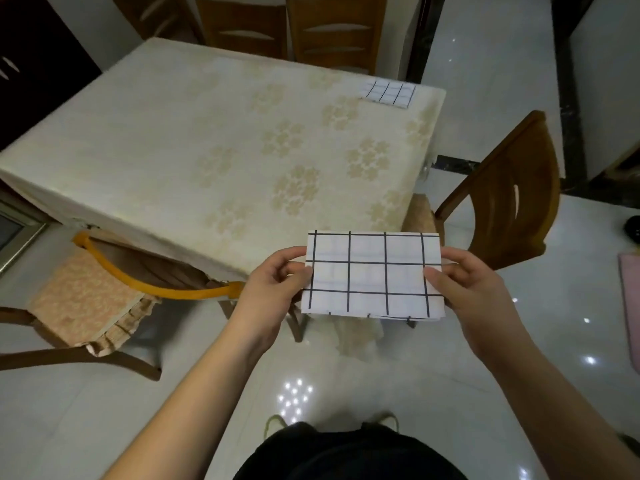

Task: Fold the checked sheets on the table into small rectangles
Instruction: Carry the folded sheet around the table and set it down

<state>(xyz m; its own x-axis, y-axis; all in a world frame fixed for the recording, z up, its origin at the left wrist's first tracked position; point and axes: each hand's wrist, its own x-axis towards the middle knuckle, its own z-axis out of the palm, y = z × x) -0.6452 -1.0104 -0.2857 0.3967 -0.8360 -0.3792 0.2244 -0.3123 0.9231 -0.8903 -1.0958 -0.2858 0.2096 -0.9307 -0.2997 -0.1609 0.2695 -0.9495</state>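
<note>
Held in the air just short of the table's near edge, a white folded sheet with a black checked grid (372,273) is pinched at both short ends: the left hand (277,289) grips its left edge, thumb on top, and the right hand (467,282) grips its right edge likewise. Layered edges show along the bottom, below both grips. It looks light, thin and limp, so holding it at opposite edges keeps it taut. Far beyond the grips, another folded checked sheet (388,93) lies on the cream floral-cloth table (207,143).

Folded checked sheet (372,275) held flat in midair; another folded sheet (388,93) at table's far corner.
</note>
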